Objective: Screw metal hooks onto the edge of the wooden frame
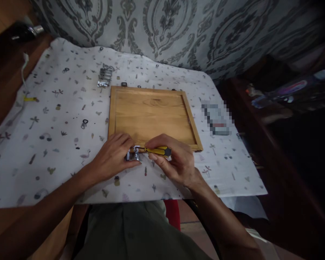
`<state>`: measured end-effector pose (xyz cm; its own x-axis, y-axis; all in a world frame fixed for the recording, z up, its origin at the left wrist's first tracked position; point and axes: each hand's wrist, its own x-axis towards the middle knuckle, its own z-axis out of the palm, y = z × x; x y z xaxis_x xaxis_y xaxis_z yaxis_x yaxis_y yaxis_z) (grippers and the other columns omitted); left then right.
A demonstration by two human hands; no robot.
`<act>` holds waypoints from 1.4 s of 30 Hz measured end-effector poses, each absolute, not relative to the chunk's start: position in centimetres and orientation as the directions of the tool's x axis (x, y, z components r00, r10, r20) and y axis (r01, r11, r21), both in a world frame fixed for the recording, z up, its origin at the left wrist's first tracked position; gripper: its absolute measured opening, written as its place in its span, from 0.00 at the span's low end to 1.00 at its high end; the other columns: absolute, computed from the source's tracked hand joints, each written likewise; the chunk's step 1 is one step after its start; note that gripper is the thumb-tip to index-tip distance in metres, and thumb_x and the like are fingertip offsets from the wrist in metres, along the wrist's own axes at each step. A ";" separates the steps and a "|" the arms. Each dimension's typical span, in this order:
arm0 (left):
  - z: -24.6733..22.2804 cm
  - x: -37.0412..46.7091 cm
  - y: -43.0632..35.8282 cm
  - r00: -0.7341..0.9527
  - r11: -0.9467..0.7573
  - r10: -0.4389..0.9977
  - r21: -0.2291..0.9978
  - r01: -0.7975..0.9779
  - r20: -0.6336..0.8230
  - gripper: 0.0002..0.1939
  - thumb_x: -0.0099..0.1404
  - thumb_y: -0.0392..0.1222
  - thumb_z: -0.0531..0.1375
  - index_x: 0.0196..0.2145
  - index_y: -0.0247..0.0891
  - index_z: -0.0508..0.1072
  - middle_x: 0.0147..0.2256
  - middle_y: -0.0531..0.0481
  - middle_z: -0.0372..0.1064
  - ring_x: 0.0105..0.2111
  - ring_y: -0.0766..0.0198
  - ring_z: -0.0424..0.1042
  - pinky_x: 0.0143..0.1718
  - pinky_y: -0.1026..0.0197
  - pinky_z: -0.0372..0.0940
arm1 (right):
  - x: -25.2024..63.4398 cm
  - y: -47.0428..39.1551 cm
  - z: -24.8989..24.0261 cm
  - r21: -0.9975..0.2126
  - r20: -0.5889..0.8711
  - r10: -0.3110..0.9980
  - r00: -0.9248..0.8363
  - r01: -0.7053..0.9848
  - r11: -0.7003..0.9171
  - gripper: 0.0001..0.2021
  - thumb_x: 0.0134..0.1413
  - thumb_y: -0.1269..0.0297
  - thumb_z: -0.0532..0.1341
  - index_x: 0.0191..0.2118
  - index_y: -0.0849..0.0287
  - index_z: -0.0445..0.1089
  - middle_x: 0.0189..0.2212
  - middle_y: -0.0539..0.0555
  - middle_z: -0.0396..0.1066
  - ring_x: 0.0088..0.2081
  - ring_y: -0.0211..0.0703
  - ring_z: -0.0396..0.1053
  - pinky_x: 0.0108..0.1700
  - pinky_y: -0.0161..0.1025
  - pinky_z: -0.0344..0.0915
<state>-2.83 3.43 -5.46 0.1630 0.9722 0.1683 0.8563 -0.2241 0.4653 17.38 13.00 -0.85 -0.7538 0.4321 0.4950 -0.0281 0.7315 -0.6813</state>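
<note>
A framed wooden panel (151, 117) lies flat on the table, its near edge close to me. At that edge my left hand (112, 156) is closed, fingers above and thumb below, around a small shiny metal fitting (136, 155) whose exact kind I cannot make out. My right hand (178, 160) grips a yellow-and-black screwdriver (159, 151) held nearly level, pointing left. The screwdriver's tip meets or nearly touches the fitting; contact is too small to tell. Part of the fitting is hidden by my left fingers.
The table has a white printed cloth (62, 119). Several silver metal pieces (105, 76) lie beyond the panel's far left corner. A pixelated flat object (218, 118) lies to its right. A patterned grey curtain or wall covering (168, 32) borders the back; a yellow item (30, 99) sits left.
</note>
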 end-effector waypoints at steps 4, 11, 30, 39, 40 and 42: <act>-5.5 -2.7 3.5 0.164 -0.229 0.970 0.450 0.863 0.178 0.19 0.63 0.53 0.70 0.38 0.39 0.68 0.41 0.45 0.72 0.44 0.50 0.71 0.44 0.49 0.67 | 16.8 13.3 -1.3 -0.793 0.413 0.635 -0.653 0.086 0.603 0.06 0.67 0.60 0.63 0.39 0.56 0.72 0.32 0.50 0.75 0.31 0.38 0.75 0.34 0.36 0.73; -5.6 -2.9 3.4 0.158 -0.223 0.973 0.487 0.845 0.170 0.17 0.65 0.52 0.69 0.39 0.39 0.69 0.42 0.46 0.72 0.45 0.49 0.71 0.45 0.48 0.66 | 16.2 13.3 -1.7 -0.785 0.429 0.655 -0.623 0.102 0.611 0.09 0.64 0.57 0.66 0.36 0.55 0.71 0.31 0.49 0.74 0.30 0.37 0.73 0.33 0.37 0.71; -5.6 -2.7 3.4 0.152 -0.224 0.971 0.465 0.857 0.187 0.16 0.67 0.54 0.66 0.37 0.39 0.68 0.39 0.47 0.71 0.42 0.51 0.71 0.43 0.49 0.66 | 15.6 12.1 -1.4 -0.612 0.565 0.555 -0.611 0.141 0.778 0.11 0.66 0.55 0.64 0.35 0.55 0.71 0.27 0.48 0.73 0.28 0.38 0.70 0.29 0.35 0.68; -5.7 -2.7 3.4 0.167 -0.246 0.963 0.442 0.863 0.211 0.18 0.66 0.54 0.68 0.38 0.38 0.68 0.40 0.46 0.70 0.43 0.50 0.70 0.44 0.49 0.67 | 16.3 12.2 -1.2 -0.669 0.603 0.590 -0.537 0.062 0.741 0.05 0.64 0.60 0.67 0.38 0.53 0.72 0.30 0.49 0.75 0.31 0.41 0.74 0.32 0.40 0.72; -5.7 -2.8 3.4 0.167 -0.248 0.962 0.442 0.862 0.215 0.19 0.65 0.53 0.69 0.39 0.37 0.68 0.40 0.46 0.70 0.43 0.50 0.70 0.44 0.49 0.67 | 16.5 12.2 -0.9 -0.689 0.625 0.621 -0.474 0.040 0.724 0.05 0.64 0.59 0.67 0.39 0.52 0.72 0.31 0.50 0.75 0.32 0.42 0.75 0.33 0.41 0.72; -5.7 -2.8 3.3 0.170 -0.250 0.963 0.449 0.858 0.210 0.19 0.64 0.53 0.70 0.39 0.38 0.68 0.40 0.46 0.70 0.43 0.51 0.70 0.44 0.50 0.67 | 17.1 12.2 -0.1 -0.735 0.635 0.696 -0.336 0.017 0.678 0.05 0.65 0.57 0.66 0.39 0.50 0.72 0.33 0.52 0.75 0.30 0.44 0.74 0.31 0.44 0.72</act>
